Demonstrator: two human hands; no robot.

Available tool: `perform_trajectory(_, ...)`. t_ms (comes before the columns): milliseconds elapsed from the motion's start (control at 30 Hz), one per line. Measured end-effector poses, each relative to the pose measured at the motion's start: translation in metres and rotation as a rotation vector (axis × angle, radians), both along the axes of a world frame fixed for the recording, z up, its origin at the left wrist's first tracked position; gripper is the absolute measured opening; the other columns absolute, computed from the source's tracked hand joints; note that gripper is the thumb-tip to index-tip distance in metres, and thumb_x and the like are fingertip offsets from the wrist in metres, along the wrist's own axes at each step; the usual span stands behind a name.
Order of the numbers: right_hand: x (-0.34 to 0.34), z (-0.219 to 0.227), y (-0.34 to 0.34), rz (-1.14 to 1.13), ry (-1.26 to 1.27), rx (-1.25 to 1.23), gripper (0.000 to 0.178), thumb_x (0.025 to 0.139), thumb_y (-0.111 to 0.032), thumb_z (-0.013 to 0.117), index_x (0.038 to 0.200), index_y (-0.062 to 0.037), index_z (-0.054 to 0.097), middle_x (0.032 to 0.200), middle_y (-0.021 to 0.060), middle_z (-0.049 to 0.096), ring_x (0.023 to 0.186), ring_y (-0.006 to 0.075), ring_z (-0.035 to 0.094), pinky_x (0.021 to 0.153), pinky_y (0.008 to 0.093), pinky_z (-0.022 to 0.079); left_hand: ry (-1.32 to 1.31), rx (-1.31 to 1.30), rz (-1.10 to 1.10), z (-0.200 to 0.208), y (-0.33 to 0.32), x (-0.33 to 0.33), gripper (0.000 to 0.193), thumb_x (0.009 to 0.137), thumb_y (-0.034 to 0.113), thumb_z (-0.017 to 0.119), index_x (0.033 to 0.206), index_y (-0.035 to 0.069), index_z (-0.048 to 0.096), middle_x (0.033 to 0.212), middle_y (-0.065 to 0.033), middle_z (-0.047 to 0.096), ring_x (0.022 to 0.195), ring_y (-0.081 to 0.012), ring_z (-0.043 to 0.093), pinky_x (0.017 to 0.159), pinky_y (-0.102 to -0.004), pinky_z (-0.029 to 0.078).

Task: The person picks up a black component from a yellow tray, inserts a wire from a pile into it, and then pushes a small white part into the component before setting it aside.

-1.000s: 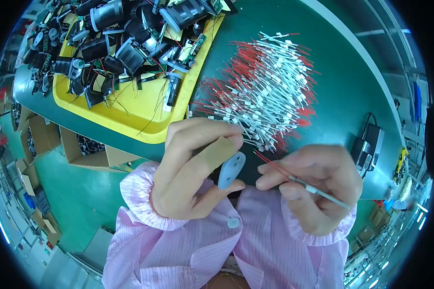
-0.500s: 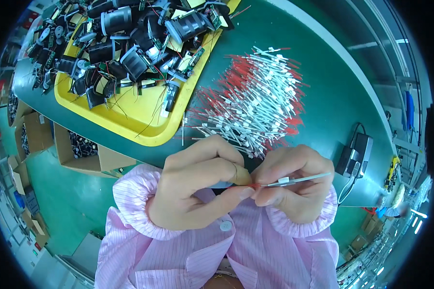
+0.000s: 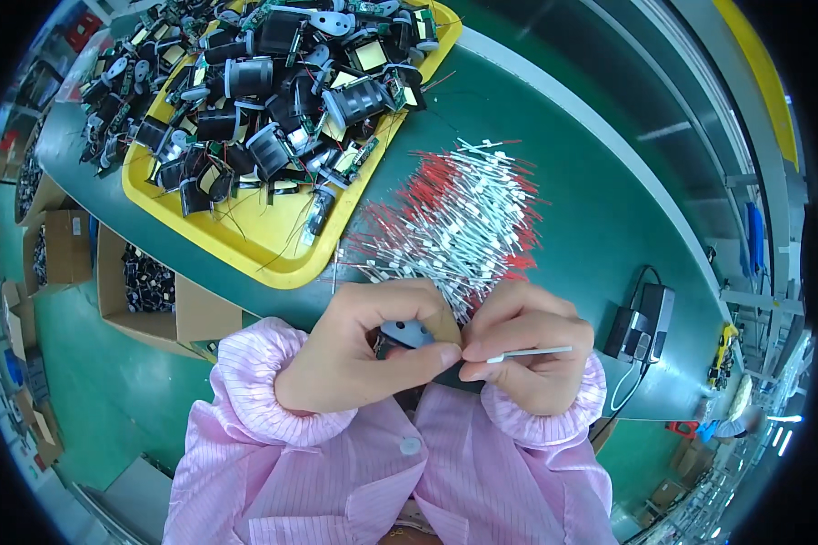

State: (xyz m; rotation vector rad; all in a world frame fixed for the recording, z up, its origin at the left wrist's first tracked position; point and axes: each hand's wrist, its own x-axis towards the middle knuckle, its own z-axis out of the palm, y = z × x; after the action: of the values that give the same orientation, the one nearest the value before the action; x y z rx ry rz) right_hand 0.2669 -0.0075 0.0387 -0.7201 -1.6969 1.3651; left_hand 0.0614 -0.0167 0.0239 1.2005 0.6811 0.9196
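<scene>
Coil part [image 3: 407, 334] mostly hidden by left hand [image 3: 364, 350] | right hand [image 3: 527, 359] pinches white lead [image 3: 529, 353]

One head-worn fisheye view looks steeply down, close over the hands [image 3: 445, 359]; edges bend

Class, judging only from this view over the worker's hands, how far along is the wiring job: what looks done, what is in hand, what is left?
Done: nothing is clearly finished. In hand: the left hand grips a small grey-tabbed part, and the right hand pinches a white-sleeved wire against it. Left: a large pile of red and white wires and a full yellow tray of similar parts.
</scene>
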Motion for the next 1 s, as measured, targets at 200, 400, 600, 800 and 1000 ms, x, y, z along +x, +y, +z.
perform_trajectory(200,0.009,-0.006,-0.004,0.029,0.242,-0.075,0.018,0.072,0.011,0.07,0.089,0.0042,0.07,0.085,0.0135,0.063,0.07,0.0174,0.063,0.061,0.0246,0.049,-0.074,0.052,-0.031,0.002,-0.006,0.005,0.004,0.077,-0.004,0.065,0.078,-0.003,0.062,0.081,-0.01,0.061,0.074,-0.0175,0.057,0.067,-0.029,0.044)
perform_trajectory(400,0.002,0.012,-0.013,-0.106,0.171,-0.443,0.016,0.07,0.008,0.073,0.085,0.0047,0.07,0.082,0.0137,0.065,0.068,0.0179,0.062,0.06,0.0265,0.047,0.032,0.226,0.11,0.006,-0.014,0.007,0.01,0.071,-0.007,0.067,0.079,-0.002,0.061,0.08,-0.0095,0.061,0.073,-0.0189,0.058,0.065,-0.0291,0.046)
perform_trajectory(600,0.002,0.011,-0.016,-0.096,-0.033,-0.158,0.016,0.069,0.011,0.07,0.084,0.004,0.069,0.076,0.0112,0.065,0.067,0.0161,0.062,0.059,0.0253,0.045,0.109,0.309,0.188,0.004,-0.017,0.008,0.012,0.07,-0.008,0.067,0.079,-0.003,0.063,0.081,-0.0106,0.061,0.072,-0.0199,0.059,0.063,-0.029,0.046)
perform_trajectory(800,0.001,0.0,-0.019,-0.188,0.123,-0.17,0.015,0.071,0.013,0.065,0.084,0.0053,0.066,0.082,0.0138,0.065,0.077,0.0177,0.063,0.066,0.0266,0.047,0.105,0.253,0.178,0.004,-0.018,0.007,0.022,0.073,-0.008,0.066,0.094,-0.005,0.061,0.089,-0.013,0.062,0.077,-0.0234,0.061,0.069,-0.0294,0.047)
perform_trajectory(1000,-0.017,0.0,-0.023,-0.376,0.256,-0.291,0.016,0.073,0.014,0.061,0.087,0.0067,0.063,0.093,0.0169,0.065,0.089,0.0197,0.062,0.08,0.0306,0.049,0.195,0.163,0.247,-0.003,-0.031,0.012,0.045,0.077,-0.005,0.068,0.118,-0.006,0.05,0.116,-0.0242,0.06,0.104,-0.0326,0.062,0.087,-0.0365,0.049)
